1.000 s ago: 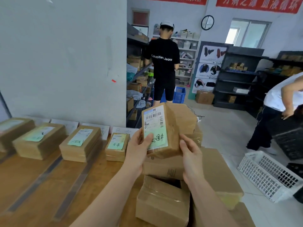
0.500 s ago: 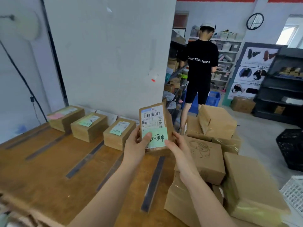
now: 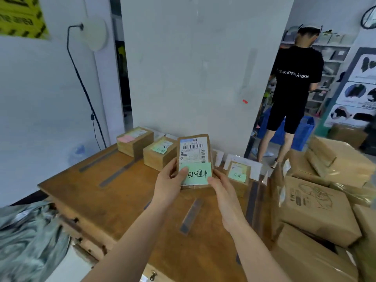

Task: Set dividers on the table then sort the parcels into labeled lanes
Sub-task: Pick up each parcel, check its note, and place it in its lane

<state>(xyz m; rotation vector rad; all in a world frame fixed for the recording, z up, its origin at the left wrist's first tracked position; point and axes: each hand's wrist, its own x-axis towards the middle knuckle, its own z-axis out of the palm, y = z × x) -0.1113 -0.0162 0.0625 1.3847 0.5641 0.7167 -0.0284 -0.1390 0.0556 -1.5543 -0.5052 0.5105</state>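
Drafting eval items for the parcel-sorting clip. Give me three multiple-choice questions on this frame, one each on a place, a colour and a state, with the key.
1. Where on the table is the stack with the pink note?
A. leftmost in the back row
B. at the near edge
C. rightmost in the back row

2. What colour is the handwritten note on the held parcel?
A. pink
B. green
C. white

3. How is that parcel held?
A. lying flat on the table, untouched
B. in one hand only
C. by both hands

Key:
1 A: every other visible stack by the wall lies to its right.
2 B: the sheet under the writing is pale green.
3 C: the left hand and right hand grip its lower corners, with the label facing the camera.
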